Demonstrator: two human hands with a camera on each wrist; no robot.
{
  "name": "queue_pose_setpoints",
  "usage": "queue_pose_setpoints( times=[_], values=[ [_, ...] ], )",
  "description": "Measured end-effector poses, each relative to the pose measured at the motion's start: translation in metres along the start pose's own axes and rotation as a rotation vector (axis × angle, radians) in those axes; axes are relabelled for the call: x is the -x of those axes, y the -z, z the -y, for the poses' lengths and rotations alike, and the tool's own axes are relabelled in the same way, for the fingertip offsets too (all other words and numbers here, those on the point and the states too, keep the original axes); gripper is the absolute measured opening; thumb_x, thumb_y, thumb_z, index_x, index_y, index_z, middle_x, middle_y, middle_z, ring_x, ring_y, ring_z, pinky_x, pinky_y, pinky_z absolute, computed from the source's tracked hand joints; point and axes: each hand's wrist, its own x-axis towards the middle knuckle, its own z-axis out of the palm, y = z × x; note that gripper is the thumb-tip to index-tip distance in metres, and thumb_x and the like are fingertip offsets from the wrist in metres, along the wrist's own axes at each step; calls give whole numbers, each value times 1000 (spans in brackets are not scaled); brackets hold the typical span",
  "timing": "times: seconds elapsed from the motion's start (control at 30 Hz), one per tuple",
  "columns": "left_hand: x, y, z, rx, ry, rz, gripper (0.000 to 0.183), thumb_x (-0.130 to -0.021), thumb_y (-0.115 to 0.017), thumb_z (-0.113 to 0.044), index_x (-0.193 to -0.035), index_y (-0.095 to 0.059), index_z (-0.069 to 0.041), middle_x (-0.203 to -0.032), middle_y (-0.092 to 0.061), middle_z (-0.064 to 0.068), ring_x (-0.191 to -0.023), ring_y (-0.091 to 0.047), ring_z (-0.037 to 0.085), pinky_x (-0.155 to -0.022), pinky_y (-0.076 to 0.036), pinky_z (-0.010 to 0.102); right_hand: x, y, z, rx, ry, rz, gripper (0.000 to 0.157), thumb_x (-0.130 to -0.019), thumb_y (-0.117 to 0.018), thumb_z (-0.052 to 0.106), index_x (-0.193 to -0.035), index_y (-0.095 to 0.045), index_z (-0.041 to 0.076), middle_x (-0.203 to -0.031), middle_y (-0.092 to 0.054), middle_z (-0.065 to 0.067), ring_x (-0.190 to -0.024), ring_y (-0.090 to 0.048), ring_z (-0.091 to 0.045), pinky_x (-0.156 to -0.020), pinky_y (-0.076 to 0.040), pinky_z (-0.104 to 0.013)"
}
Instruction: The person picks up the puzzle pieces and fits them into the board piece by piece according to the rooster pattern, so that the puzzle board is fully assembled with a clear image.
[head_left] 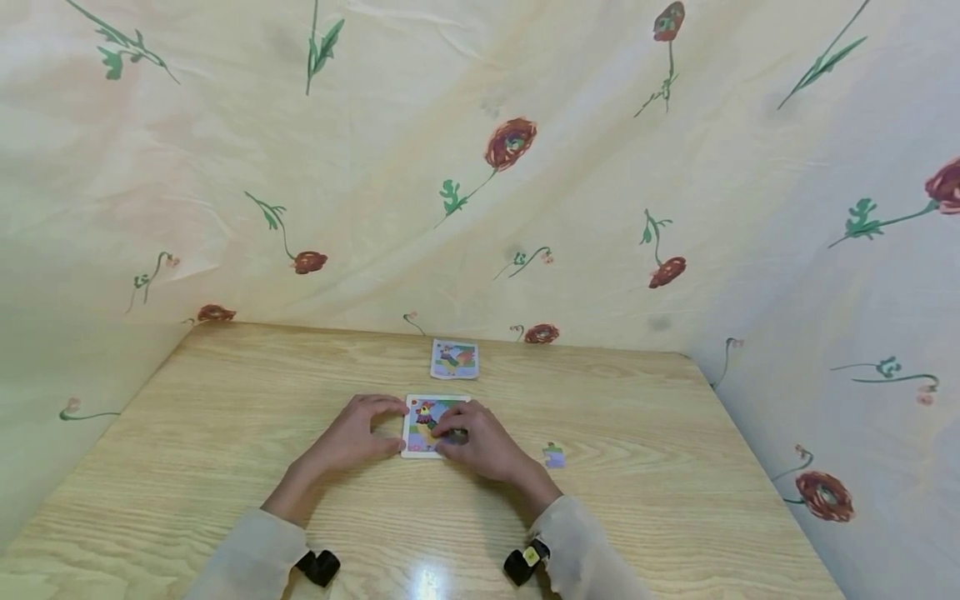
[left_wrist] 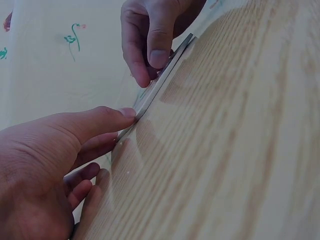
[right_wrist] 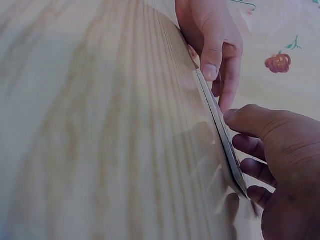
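Observation:
A small framed jigsaw puzzle [head_left: 422, 432] with a colourful rooster picture lies flat on the table, its right part covered by a hand. My left hand [head_left: 360, 433] holds its left edge, thumb at the near corner and fingers at the far one; in the left wrist view the left thumb [left_wrist: 117, 119] touches the rim. Over the puzzle's right half, my right hand [head_left: 483, 442] has bent fingers, with thumb and index fingertips down at the picture. Whether a piece sits between those tips is hidden. One loose puzzle piece [head_left: 554, 456], lilac and green, lies right of the right hand.
Behind the puzzle, against the back cloth, lies a square picture card [head_left: 454, 360] with a similar rooster. The wooden table [head_left: 300, 367] is bordered by a flowered cloth [head_left: 390, 167] at the back and sides. Dark wrist devices [head_left: 320, 568] sit by both cuffs.

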Motion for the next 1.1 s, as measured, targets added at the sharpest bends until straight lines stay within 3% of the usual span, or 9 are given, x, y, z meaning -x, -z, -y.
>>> queue_pose_setpoints(
  times=[0.13,0.3,0.53,0.7,1.1],
  values=[
    [-1,-1,0,5,1,-1,46,-88,-82,-29,-133,-69,-22,-153,-54,5,-145,-37,37,-115,-36,67,4,5,-2,-45,-41,-11,14,-94,-76,19,-107,-81,17,-119,-71,1,-111,-58,-17,-96,-51,-37],
    [-2,-1,1,-5,-10,-4,47,-88,-82,-29,-133,-69,-22,-152,-56,6,-145,-39,37,-116,-37,66,9,14,-7,-56,-72,-28,19,-94,-75,18,-113,-81,18,-114,-71,3,-105,-57,-17,-87,-49,-31],
    [-2,-1,1,-3,-8,-3,48,-87,-82,-28,-133,-69,-21,-152,-56,6,-145,-39,38,-116,-36,66,22,29,-14,-26,-108,-65,17,-93,-77,15,-110,-80,15,-111,-68,2,-108,-56,-15,-94,-51,-38],
    [-2,-1,0,-7,-14,-7,48,-87,-82,-28,-132,-69,-21,-151,-56,6,-145,-39,38,-116,-36,66,39,40,-23,-4,-96,-114,16,-91,-78,13,-107,-79,12,-108,-70,0,-106,-59,-18,-90,-55,-37],
    [-1,-1,0,-12,-11,-8,48,-87,-82,-29,-133,-69,-22,-151,-56,6,-145,-40,37,-117,-36,65,85,68,-49,40,-178,-176,18,-90,-80,13,-107,-79,16,-108,-69,4,-105,-61,-19,-86,-57,-34]
  ],
)
